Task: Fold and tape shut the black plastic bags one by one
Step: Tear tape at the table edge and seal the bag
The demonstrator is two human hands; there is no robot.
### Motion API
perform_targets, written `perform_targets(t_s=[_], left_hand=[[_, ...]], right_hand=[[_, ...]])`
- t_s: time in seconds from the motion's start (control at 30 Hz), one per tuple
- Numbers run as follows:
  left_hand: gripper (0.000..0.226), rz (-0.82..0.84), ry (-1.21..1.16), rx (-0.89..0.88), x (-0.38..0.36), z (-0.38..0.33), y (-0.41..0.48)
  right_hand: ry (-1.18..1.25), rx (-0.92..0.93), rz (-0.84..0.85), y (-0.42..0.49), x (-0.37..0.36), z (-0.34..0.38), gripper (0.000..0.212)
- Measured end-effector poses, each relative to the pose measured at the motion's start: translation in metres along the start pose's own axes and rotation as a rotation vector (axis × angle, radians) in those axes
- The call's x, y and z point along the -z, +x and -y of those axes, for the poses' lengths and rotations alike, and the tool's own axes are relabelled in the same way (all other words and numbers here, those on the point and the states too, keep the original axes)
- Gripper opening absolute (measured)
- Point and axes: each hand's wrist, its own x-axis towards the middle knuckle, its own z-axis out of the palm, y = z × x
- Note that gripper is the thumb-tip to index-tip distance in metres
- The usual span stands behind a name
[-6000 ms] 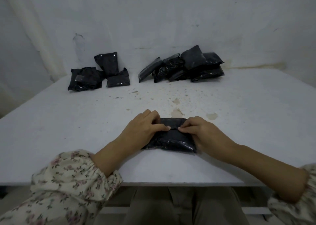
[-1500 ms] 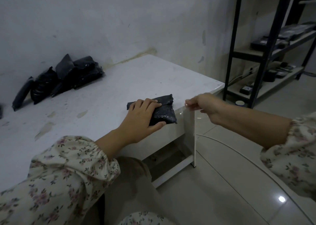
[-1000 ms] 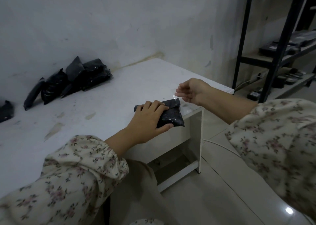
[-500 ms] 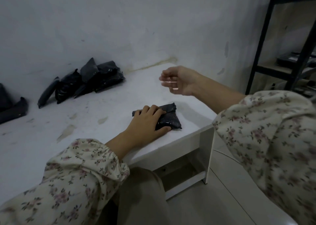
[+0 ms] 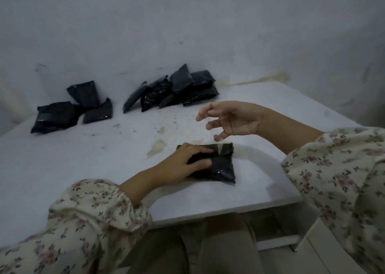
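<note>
The folded black plastic bag (image 5: 218,165) lies on the white worktop (image 5: 83,159). The left hand (image 5: 183,161) presses its fold flat with straight fingers. The right hand (image 5: 231,119) hovers just above the bag, fingers curled and apart. Whether they pinch the faint clear tape strip (image 5: 217,147) I cannot tell. The fold should be pinned while the tape is smoothed across the seam.

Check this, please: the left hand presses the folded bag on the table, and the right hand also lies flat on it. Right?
Not quite. The left hand does press the bag on the table, but the head view shows the right hand raised above the bag, fingers loosely curled, not flat on it.
</note>
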Motion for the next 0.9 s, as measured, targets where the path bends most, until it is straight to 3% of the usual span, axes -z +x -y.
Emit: perform_targets(t_s=[0.03,0.13,0.27,0.37,0.53,0.67,0.9], left_hand=[[0.039,-0.008,-0.211,0.055,0.005,0.003,-0.001],[0.042,-0.031,-0.694,0.174,0.018,0.011,0.004],[0.056,-0.038,-1.006,0.288,0.03,0.013,0.009],[0.065,-0.025,-1.036,0.339,0.032,0.01,0.014],[0.034,0.003,-0.936,0.379,0.032,0.01,0.019],[0.018,-0.007,-0.937,0.373,0.032,0.008,0.018],[0.024,-0.048,-1.07,0.342,0.033,0.016,0.013]], right_hand=[[-0.002,0.0,0.027,0.007,-0.002,0.003,0.014],[-0.025,-0.021,0.066,0.019,-0.005,0.006,0.018],[-0.077,-0.072,0.065,0.021,-0.003,0.003,0.023],[-0.072,-0.109,0.053,0.017,0.0,-0.002,0.024],[-0.063,-0.105,0.056,0.013,0.005,-0.009,0.027],[-0.074,-0.108,0.079,0.011,0.006,-0.009,0.017],[-0.134,-0.276,-0.079,0.008,0.01,-0.006,0.013]])
